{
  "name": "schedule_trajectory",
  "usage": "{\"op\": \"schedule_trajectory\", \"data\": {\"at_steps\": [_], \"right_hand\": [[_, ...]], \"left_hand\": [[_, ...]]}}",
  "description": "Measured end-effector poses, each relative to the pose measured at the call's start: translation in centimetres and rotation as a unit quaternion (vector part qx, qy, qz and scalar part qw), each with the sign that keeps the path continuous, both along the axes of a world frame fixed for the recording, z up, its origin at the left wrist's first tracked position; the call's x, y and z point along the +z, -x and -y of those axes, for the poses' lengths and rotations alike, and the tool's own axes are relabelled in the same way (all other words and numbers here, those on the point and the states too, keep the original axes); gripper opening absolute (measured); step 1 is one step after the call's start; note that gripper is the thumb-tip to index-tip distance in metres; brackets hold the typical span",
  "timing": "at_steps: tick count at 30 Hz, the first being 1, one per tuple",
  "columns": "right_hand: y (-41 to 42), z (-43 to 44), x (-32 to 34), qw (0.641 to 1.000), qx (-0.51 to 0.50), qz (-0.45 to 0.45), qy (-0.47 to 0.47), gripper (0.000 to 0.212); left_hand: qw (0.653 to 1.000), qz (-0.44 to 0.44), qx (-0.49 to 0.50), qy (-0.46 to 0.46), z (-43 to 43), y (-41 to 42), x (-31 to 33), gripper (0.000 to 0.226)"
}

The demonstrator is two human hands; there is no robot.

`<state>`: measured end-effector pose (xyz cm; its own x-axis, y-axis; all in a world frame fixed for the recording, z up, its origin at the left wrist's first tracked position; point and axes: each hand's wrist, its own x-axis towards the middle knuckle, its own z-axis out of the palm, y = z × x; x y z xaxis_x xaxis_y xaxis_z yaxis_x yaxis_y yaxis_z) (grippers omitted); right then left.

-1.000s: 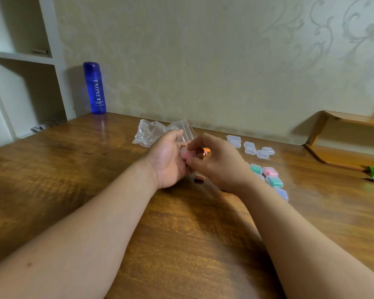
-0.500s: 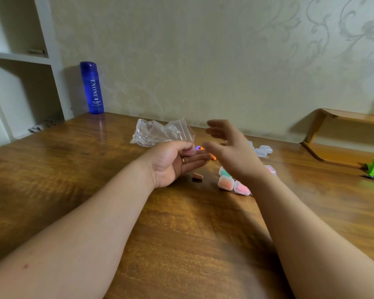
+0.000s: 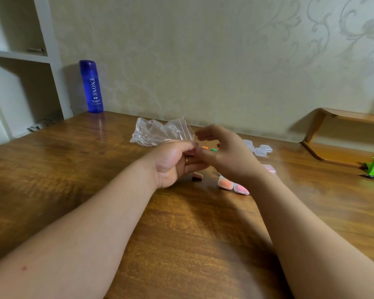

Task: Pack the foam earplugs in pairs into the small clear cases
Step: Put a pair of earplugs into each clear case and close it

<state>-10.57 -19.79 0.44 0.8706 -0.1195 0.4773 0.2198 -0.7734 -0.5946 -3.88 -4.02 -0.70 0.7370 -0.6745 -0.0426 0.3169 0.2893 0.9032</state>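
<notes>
The left hand [image 3: 177, 162] has its fingers curled toward the thumb; whether it pinches anything I cannot tell (the tips are blurred). The right hand [image 3: 229, 156] hovers beside it, fingers spread, holding nothing.

A pinkish foam earplug [image 3: 197, 176] lies loose just below the left fingers, and small empty clear cases [image 3: 260, 150] sit beyond the right hand. The next pair probably wants seating side by side before the lid snaps.

Filled orange and pink cases [image 3: 233, 186] lie by the right wrist, easily swept. The wooden table [image 3: 95, 169] offers free room nearer the person; a crumpled clear plastic bag [image 3: 160, 132] crowds the far side.
</notes>
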Motion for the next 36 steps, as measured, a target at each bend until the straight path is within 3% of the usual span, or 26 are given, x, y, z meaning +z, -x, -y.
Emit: {"op": "schedule_trajectory", "data": {"at_steps": [6,13,16,25,29,36], "right_hand": [[0.3,0.3,0.7,0.998,0.021,-0.031,0.051,0.028],[0.2,1.0,0.6,0.999,0.018,-0.037,0.032,0.039],[0.8,2.9,1.2,0.998,-0.029,-0.046,0.032,0.043],[6.8,11.2,0.3,0.985,-0.166,-0.050,-0.006,0.040],[6.1,10.1,-1.0,0.988,-0.139,-0.066,-0.020,0.044],[2.4,4.6,-1.1,0.996,-0.057,-0.039,0.052,0.033]], "left_hand": [[1.000,0.008,-0.015,-0.011,0.2,0.0,-0.1,0.022],[0.998,0.050,-0.012,-0.031,0.4,0.1,-0.1,0.023],[0.998,0.054,-0.019,-0.021,0.5,0.1,-0.1,0.034],[0.997,0.067,0.035,-0.001,0.9,0.8,0.3,0.028],[0.992,0.076,0.102,0.012,1.5,0.4,1.0,0.026],[0.980,0.099,0.173,0.007,2.6,-1.5,1.7,0.028]]}}
